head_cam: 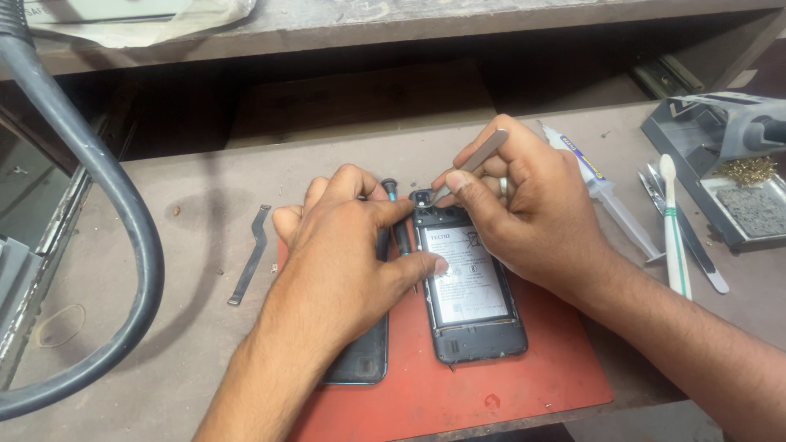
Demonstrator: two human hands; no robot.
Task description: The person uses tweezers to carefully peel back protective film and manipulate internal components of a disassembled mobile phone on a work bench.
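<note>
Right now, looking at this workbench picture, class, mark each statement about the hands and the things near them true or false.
1. The right hand holds metal tweezers at the top of the opened phone. True.
2. The phone lies on a blue mat. False: the mat is red.
3. The left hand rests beside the phone, its thumb on the phone. True.
4. A syringe lies left of the left hand. False: it lies right of the right hand.

L hand (348, 237): palm down, fingers curled, thumb extended to the right, forearm entering from bottom centre. R hand (520, 205): fingers pinched in a closed precision grip, ring on one finger, wrist bent, forearm entering from lower right.
</note>
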